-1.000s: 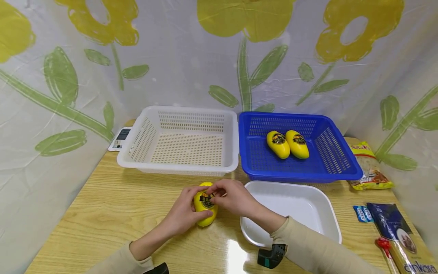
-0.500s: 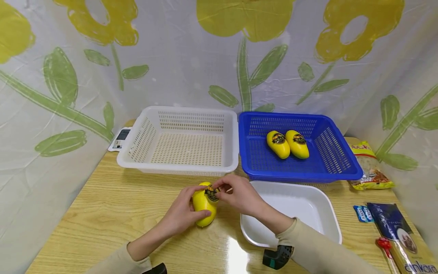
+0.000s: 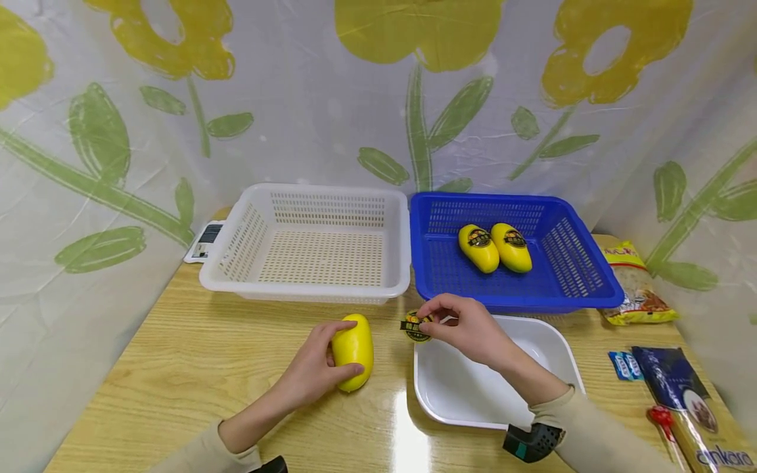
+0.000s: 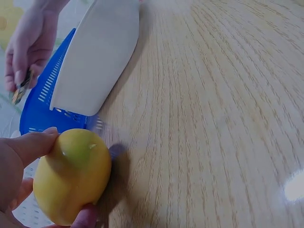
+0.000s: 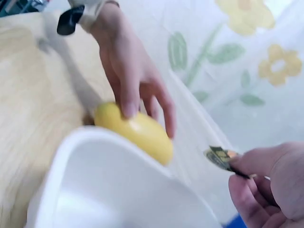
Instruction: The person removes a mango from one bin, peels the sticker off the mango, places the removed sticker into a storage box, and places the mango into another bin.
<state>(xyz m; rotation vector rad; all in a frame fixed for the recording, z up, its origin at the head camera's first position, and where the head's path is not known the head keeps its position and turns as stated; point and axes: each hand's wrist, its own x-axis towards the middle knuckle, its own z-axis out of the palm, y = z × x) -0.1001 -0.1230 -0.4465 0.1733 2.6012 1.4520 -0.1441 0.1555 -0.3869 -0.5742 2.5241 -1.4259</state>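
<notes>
A plain yellow mango lies on the wooden table. My left hand grips it with curled fingers and thumb. My right hand hovers over the near left corner of the white tray and pinches a round black-and-yellow sticker. Two more yellow mangoes with stickers on them lie in the blue basket.
A white slotted basket stands to the left of the blue one. A small scale sits behind it at the left. Food packets and a pasta pack lie at the right edge. A flowered curtain hangs around the table.
My right hand has peeled the sticker off the mango and carried it right, over the white tray's corner. The left hand still holds the mango, whose skin is now bare.
</notes>
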